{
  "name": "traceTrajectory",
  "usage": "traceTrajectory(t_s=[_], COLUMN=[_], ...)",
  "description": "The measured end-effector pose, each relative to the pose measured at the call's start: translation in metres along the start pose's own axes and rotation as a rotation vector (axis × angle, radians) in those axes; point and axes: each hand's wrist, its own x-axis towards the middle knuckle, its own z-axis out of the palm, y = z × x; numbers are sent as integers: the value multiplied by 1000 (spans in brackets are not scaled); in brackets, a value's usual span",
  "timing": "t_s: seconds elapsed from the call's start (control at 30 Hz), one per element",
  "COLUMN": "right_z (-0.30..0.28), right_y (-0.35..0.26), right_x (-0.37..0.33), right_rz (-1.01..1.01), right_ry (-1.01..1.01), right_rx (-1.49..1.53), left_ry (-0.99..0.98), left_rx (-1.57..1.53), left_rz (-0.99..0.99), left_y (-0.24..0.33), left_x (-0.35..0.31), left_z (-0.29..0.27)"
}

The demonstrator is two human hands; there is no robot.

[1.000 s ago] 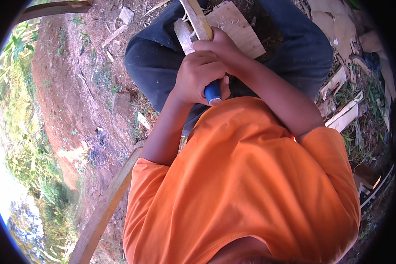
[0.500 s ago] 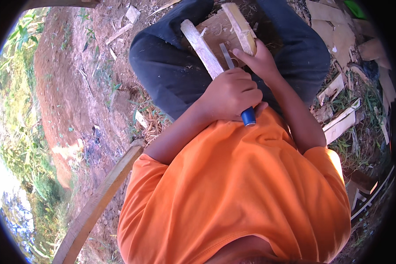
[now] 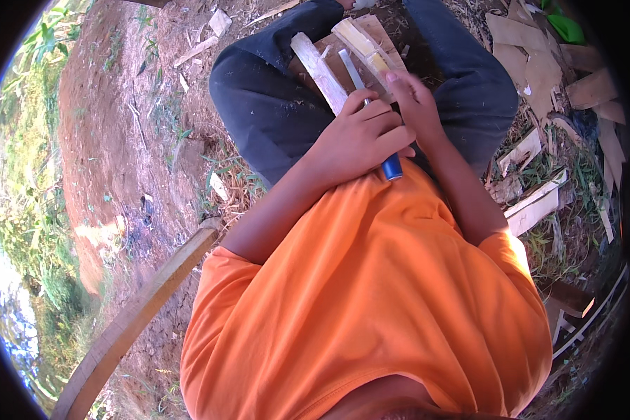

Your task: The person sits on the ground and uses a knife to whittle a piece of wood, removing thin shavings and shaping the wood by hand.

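Note:
My left hand [image 3: 371,133] is closed around a chisel, its blue handle [image 3: 392,168] pointing toward my orange shirt. The narrow metal blade [image 3: 351,68] rises past the knuckles, away from me. Slightly blurred, my right hand [image 3: 418,105] grips the near end of a short wood piece [image 3: 360,43], which has a pale yellow cut patch. A second pale wood strip [image 3: 318,70] lies left of the blade, its near end hidden behind my left hand. Under these is a flat brown board [image 3: 379,29] between my legs.
My bent legs in dark trousers [image 3: 262,91] frame the work. A long curved timber [image 3: 136,311] lies at lower left. Broken boards [image 3: 528,52] and offcuts [image 3: 535,203] litter the ground on the right, near a green object [image 3: 565,29]. Bare soil and plants are at left.
The chisel and my left hand have shifted slightly up and left. The wood piece in my right hand has tilted and turned, showing its yellow cut patch; the right hand has turned too.

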Motion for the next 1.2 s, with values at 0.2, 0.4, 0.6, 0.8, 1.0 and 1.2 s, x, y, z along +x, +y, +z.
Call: traceTrajectory(t_s=[0.2,0.4,0.6,0.8,1.0,1.2], right_z=[-3,-16,-26,-34,-31,-21], right_y=[-40,-37,-41,-56,-77,-65], right_x=[-41,-40,-62,-85,-82,-72], right_rz=[476,418,435,334,387,386], right_ry=[-254,-146,-235,-321,-280,-265], right_rx=[701,545,25,-159,-306,-282], left_ry=[-101,-94,-318,-461,-306,45], left_rx=[91,200,652,549,64,-350], left_rz=[122,-121,-323,-230,-234,-557], left_y=[-15,-54,-172,-179,-179,-204], left_x=[0,1,-41,-24,-29,-1], left_z=[10,-32,-49,-20,-6,7])
